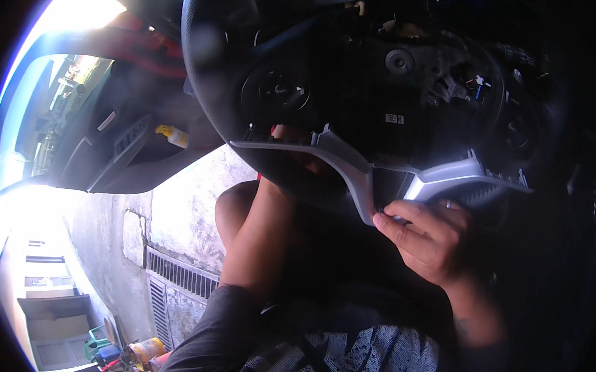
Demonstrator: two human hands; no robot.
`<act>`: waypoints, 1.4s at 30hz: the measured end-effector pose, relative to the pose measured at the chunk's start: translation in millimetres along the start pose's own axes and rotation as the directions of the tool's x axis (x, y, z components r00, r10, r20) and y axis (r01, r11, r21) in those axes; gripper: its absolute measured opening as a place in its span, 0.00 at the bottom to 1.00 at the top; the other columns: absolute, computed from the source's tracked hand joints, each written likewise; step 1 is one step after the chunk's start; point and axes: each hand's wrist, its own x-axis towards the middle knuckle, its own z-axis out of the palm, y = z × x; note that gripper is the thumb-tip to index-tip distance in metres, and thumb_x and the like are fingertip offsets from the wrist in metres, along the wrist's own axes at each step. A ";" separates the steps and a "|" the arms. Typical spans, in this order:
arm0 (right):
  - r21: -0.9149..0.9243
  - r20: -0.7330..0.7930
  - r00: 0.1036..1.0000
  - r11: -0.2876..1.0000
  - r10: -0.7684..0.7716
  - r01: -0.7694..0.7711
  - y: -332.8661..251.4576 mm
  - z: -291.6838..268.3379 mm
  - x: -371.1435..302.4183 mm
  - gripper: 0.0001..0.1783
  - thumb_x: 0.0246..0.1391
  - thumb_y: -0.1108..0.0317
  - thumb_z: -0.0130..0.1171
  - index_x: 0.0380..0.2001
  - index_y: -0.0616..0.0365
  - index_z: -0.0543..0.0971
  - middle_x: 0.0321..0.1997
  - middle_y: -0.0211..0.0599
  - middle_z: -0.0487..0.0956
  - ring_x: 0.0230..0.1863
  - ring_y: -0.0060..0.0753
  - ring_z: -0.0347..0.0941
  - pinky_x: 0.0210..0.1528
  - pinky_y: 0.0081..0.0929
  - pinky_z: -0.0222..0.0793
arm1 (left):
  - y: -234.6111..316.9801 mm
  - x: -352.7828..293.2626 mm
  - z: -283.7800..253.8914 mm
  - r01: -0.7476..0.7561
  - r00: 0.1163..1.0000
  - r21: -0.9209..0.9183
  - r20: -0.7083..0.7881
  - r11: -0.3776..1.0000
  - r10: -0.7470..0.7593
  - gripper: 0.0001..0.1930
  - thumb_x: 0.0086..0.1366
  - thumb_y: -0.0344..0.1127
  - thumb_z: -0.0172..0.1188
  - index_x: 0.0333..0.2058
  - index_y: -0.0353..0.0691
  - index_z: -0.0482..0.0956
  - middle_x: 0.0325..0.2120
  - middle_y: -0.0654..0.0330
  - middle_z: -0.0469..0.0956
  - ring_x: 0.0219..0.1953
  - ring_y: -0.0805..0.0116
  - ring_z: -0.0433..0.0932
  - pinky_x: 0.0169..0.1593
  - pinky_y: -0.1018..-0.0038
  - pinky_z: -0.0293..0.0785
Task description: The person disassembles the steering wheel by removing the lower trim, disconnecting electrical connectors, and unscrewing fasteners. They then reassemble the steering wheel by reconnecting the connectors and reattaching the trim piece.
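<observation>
A silver-grey steering wheel trim (349, 167), forked with two arms and clip tabs along its upper edges, lies across the lower part of a black steering wheel (196, 75). My right hand (432, 235) pinches the trim near its lower tip between thumb and fingers; a ring shows on one finger. My left hand (278, 188) reaches up behind the trim's left arm and the wheel's lower rim. Its fingers are mostly hidden there, and a bit of red shows beside it. Above the trim, the wheel's hub (400, 61) is exposed, with loose wires (479, 81) on its right.
At left stands an open car door (120, 138) with a yellow-capped bottle (174, 136) on it. Below are a concrete floor (191, 201) with a drain grate (181, 271), a grey bin (56, 328) and several coloured items. The right side is very dark.
</observation>
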 end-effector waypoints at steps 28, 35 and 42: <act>0.000 0.102 0.991 0.996 0.089 -0.090 -10.6 -6.2 8.3 0.19 0.43 0.76 0.82 0.41 0.55 0.91 0.41 0.32 0.89 0.34 0.36 0.88 0.35 0.32 0.83 | 55.6 26.7 -8.2 -0.583 0.785 0.381 0.492 0.718 0.376 0.06 0.66 0.24 0.74 0.40 0.39 0.89 0.40 0.59 0.88 0.45 0.65 0.88 0.53 0.69 0.85; 0.026 0.094 0.991 0.995 0.092 -0.095 -10.3 -4.0 7.9 0.19 0.42 0.77 0.82 0.42 0.56 0.91 0.41 0.32 0.89 0.34 0.37 0.88 0.36 0.32 0.82 | 57.7 28.2 11.1 0.033 0.917 -0.568 0.344 0.822 0.201 0.06 0.63 0.25 0.78 0.38 0.37 0.90 0.37 0.58 0.89 0.40 0.66 0.89 0.47 0.70 0.84; 0.033 0.084 0.993 0.995 0.088 -0.091 -9.3 -3.3 6.6 0.20 0.41 0.77 0.82 0.41 0.56 0.91 0.41 0.32 0.89 0.35 0.38 0.88 0.36 0.33 0.82 | 84.8 19.8 5.4 0.278 0.917 -0.563 0.396 0.778 -0.041 0.11 0.56 0.20 0.81 0.37 0.38 0.90 0.33 0.61 0.90 0.37 0.70 0.87 0.43 0.74 0.79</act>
